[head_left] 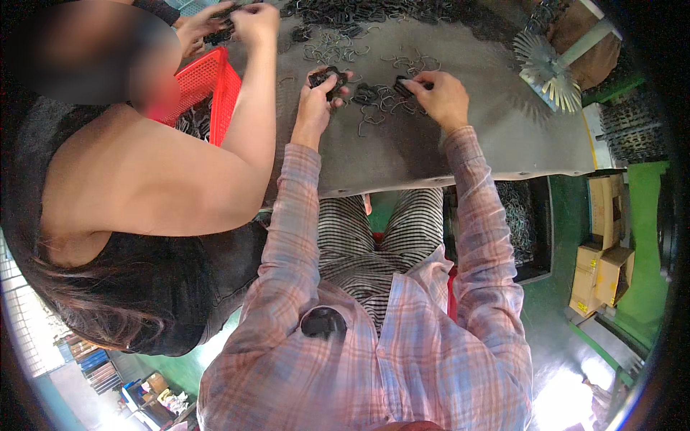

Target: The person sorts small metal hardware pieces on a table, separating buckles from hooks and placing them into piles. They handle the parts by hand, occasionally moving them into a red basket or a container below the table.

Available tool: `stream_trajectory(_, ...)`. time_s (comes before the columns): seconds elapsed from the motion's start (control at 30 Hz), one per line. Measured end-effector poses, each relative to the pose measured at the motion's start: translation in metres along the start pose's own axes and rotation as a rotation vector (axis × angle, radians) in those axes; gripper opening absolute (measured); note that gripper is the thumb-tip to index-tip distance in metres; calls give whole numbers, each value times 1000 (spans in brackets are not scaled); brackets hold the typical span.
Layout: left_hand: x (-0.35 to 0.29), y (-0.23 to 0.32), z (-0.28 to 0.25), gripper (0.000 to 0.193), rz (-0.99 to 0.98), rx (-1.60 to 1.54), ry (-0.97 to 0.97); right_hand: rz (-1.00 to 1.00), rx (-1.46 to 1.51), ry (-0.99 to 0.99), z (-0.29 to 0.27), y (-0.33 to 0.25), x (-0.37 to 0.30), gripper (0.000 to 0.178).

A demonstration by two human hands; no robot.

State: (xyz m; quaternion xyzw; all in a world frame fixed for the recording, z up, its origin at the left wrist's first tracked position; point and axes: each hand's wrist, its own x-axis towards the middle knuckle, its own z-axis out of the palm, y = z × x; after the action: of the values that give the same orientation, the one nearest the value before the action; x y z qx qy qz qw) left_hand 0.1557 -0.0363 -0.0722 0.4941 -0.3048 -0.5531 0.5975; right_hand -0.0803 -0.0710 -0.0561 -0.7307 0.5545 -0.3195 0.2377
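My left hand point(314, 106) is curled around several small black parts point(328, 77), their exact kind hard to make out. Thumb and fingers of my right hand point(444, 99) pinch a dark, block-like piece point(404, 87) just above the grey work table point(496, 140). Between the two hands lies a small heap of black parts point(368, 93). Thin bent wire hooks point(372, 117) are scattered beside that heap, some close to my right fingertips. More loose wire hooks point(334, 49) lie farther back.
A large pile of black parts point(352, 13) covers the table's far side. At left, a co-worker's arm point(248, 136) reaches past a red plastic basket point(228, 93) holding dark parts. A fan-like metal piece point(550, 75) stands at right. Cardboard boxes point(600, 273) sit on the floor.
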Motion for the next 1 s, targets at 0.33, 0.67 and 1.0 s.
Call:
stream_trajectory(0.33,6,1,26,52,261,1381,86,236,1725,-248,-19,43,-9,24)
stream_trajectory(0.67,5,2,64,28,779,1232,-33,480,1677,-150,-12,53,3,21)
stream_trajectory(1.0,-24,7,126,27,618,885,-150,613,2097,-125,2,14,-9,45)
